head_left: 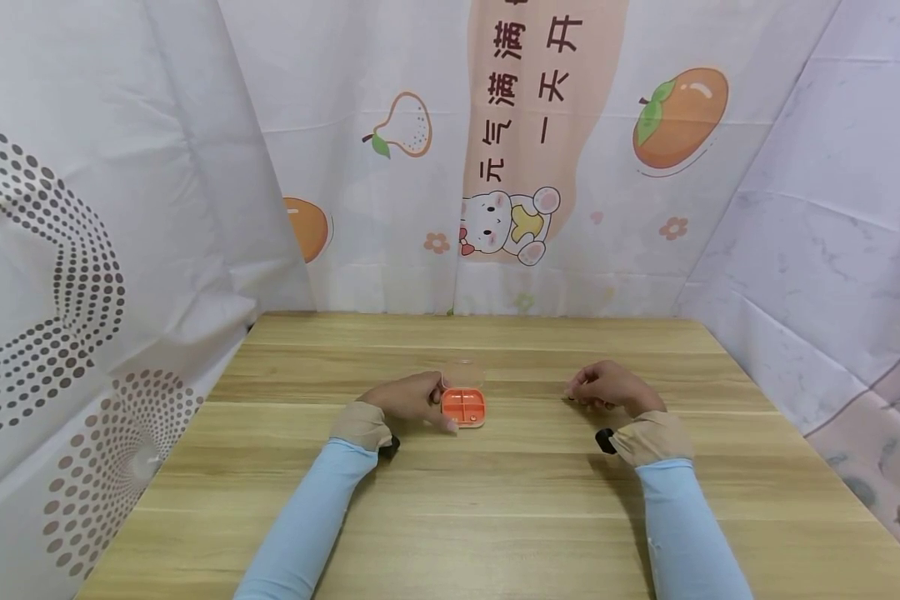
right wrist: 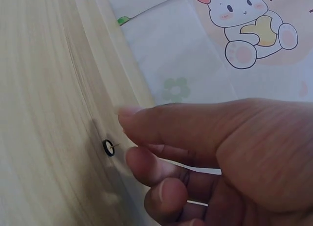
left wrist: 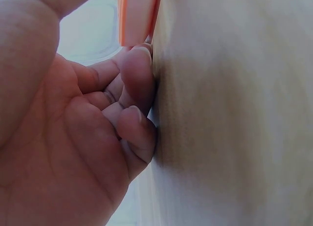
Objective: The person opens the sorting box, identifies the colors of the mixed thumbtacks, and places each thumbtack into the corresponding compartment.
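A small orange pill box (head_left: 463,408) with several compartments lies on the table, its clear lid (head_left: 462,374) raised at the back. My left hand (head_left: 414,396) holds the box by its left side, thumb at the front corner and fingers behind. In the left wrist view, curled fingers (left wrist: 134,81) meet the orange wall. Tiny shiny bits sit in the front compartments, too small to identify. My right hand (head_left: 607,386) hovers just above the table, thumb and forefinger apart. Below these fingertips is a small black ring with a thin gold pin, seemingly an earring (right wrist: 108,147), untouched.
The wood-grain table (head_left: 495,517) reaches back to a printed white curtain (head_left: 390,283). More curtains hang at the left and right sides. Bare tabletop separates the box from my right hand.
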`<control>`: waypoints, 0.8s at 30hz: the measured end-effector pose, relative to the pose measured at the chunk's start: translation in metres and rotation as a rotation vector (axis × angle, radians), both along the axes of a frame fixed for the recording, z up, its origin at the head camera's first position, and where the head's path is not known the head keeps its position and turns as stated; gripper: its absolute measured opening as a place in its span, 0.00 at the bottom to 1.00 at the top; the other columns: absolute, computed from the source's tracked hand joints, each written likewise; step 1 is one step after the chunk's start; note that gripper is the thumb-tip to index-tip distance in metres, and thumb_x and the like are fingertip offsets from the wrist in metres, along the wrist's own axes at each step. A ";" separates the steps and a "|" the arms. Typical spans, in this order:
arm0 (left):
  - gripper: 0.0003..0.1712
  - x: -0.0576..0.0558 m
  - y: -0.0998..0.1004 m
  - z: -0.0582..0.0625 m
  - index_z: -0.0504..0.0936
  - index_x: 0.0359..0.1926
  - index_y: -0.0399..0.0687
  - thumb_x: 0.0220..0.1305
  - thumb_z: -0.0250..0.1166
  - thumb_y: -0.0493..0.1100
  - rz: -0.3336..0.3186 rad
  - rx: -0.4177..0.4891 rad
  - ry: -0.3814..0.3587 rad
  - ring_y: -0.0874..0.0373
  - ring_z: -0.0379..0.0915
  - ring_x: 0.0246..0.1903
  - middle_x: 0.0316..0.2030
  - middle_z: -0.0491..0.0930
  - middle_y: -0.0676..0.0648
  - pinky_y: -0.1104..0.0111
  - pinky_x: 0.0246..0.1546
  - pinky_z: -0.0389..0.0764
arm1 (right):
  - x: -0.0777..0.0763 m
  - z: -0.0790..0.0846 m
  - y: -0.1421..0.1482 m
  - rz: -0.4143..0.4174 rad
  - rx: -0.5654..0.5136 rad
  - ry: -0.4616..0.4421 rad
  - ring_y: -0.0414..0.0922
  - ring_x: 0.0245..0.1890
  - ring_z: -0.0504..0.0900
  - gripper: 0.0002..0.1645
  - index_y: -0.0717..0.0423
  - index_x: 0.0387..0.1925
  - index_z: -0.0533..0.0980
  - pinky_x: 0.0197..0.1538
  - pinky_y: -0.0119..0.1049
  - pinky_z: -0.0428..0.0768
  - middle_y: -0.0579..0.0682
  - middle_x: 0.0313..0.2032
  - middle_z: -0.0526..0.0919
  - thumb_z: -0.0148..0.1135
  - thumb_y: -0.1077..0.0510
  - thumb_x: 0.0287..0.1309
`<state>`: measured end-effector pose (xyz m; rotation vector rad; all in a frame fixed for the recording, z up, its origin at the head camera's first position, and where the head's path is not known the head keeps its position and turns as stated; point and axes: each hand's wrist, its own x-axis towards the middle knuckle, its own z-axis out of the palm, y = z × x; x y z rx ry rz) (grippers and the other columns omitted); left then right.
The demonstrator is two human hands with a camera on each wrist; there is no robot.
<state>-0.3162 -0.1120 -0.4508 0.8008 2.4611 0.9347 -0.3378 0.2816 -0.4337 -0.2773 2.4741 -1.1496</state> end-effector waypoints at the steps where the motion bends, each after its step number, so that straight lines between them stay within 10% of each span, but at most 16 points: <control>1: 0.38 0.000 0.000 0.000 0.69 0.53 0.41 0.50 0.75 0.57 0.001 -0.001 0.001 0.57 0.63 0.35 0.37 0.69 0.45 0.70 0.34 0.66 | 0.000 0.000 0.000 0.003 0.003 0.004 0.40 0.20 0.66 0.14 0.67 0.45 0.78 0.23 0.31 0.63 0.54 0.28 0.78 0.58 0.58 0.66; 24: 0.38 -0.002 -0.001 -0.004 0.69 0.51 0.44 0.48 0.75 0.60 0.004 -0.015 0.015 0.59 0.63 0.35 0.36 0.69 0.48 0.71 0.34 0.67 | 0.001 -0.005 -0.001 -0.059 0.087 0.036 0.41 0.19 0.67 0.15 0.63 0.36 0.82 0.23 0.33 0.65 0.50 0.24 0.77 0.62 0.53 0.65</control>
